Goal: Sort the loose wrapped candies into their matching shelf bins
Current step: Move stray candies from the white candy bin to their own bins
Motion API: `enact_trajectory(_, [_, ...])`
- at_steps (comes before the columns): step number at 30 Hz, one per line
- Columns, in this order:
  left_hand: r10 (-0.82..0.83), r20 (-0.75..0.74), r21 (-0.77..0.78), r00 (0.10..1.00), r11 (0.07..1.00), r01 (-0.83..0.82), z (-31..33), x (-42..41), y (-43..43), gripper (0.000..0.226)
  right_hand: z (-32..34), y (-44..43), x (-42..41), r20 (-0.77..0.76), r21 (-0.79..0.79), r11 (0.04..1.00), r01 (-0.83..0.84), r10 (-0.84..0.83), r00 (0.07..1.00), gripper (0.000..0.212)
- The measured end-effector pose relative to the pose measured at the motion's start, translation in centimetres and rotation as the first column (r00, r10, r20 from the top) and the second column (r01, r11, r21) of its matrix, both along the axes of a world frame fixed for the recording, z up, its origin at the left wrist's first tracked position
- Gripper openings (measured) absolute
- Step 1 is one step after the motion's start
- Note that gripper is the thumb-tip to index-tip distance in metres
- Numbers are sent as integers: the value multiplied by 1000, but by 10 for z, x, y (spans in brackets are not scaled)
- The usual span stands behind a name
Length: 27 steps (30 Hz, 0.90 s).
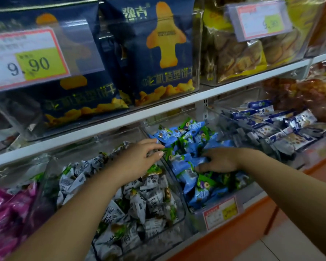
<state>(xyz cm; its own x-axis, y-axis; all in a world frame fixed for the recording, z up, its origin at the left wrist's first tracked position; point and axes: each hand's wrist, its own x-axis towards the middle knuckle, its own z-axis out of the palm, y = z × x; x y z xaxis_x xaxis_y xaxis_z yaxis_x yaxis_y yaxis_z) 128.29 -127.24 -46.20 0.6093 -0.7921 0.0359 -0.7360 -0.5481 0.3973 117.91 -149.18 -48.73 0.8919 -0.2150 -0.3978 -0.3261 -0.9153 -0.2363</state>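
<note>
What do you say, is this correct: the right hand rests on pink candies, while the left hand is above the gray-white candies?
Not quite. In the head view the right hand rests on blue candies, not pink; the pink candies lie far to the left. The left hand is indeed above the gray-white candies.
</note>
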Motion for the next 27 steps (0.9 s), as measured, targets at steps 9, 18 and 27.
enact_trajectory(9, [-17,-4,6,1000,1000,17,0,0,1,37,14,-2,-34,67,78,997,9,-14,998,71])
enact_trajectory(18, [-86,-47,-61,995,995,83,5,17,-2,28,9,-42,46,382,142,985,96,-144,913,86])
enact_trajectory(27, [-96,-103,-107,990,991,85,-1,23,-3,16,8,-35,25,10,245,969,-5,3,1000,84])
